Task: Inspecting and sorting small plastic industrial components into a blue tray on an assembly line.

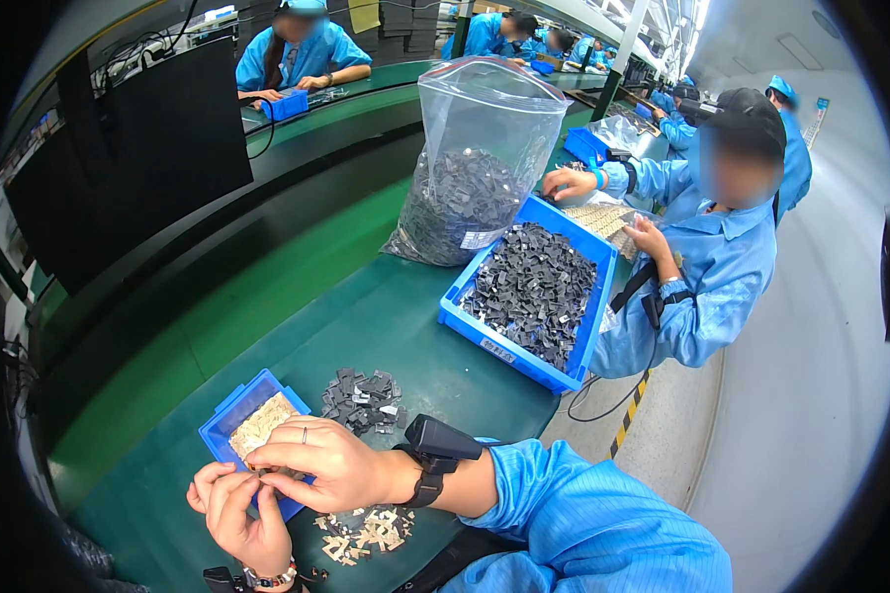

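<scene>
Over a small blue bin (220, 432) at the lower left, my two hands meet with their fingertips almost touching. My left hand (239, 512) has thumb and fingers pinched together; what lies between them is too small to make out. My right hand (334, 465) reaches in from the right, its fingers also pinched around something I cannot name. Inside the bin lie many small cream-coloured pieces (259, 423), partly hidden by my right hand. A heap of small black plastic parts (364, 400) sits just beyond it. Loose cream pieces (368, 535) are scattered on the green table below my right wrist.
A large blue tray (509, 358) full of black parts stands farther right, beside a tall clear zip bag (465, 203) of similar parts. A co-worker (707, 232) in blue works right of the tray. A dark panel (129, 163) rises at the far left.
</scene>
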`<action>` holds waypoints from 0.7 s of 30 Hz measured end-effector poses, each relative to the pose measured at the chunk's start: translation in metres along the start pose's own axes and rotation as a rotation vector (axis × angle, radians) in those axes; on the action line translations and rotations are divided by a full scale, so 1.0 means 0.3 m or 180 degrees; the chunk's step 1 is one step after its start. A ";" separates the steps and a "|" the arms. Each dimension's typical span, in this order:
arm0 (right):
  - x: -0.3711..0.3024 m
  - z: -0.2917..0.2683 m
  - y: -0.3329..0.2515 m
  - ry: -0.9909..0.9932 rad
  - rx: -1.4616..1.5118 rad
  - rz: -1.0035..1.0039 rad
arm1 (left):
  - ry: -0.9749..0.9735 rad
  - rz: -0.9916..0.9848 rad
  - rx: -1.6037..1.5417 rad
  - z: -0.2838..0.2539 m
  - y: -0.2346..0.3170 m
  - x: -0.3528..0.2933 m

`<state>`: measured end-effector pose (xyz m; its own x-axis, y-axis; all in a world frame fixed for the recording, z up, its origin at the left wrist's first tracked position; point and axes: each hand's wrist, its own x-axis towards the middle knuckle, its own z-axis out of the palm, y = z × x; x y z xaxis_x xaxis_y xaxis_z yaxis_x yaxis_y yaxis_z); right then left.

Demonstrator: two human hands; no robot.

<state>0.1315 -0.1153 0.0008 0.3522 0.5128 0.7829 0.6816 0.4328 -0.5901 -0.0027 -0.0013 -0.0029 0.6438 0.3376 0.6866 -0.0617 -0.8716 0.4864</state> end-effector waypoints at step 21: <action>0.006 0.009 0.000 0.0062 -0.0011 -0.0005 | 0.0067 0.0009 -0.0027 0.001 -0.012 -0.002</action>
<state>0.1304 -0.1122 0.0017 0.3636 0.4975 0.7876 0.6843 0.4310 -0.5882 -0.0026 0.0017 -0.0052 0.6275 0.3427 0.6992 -0.0699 -0.8695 0.4889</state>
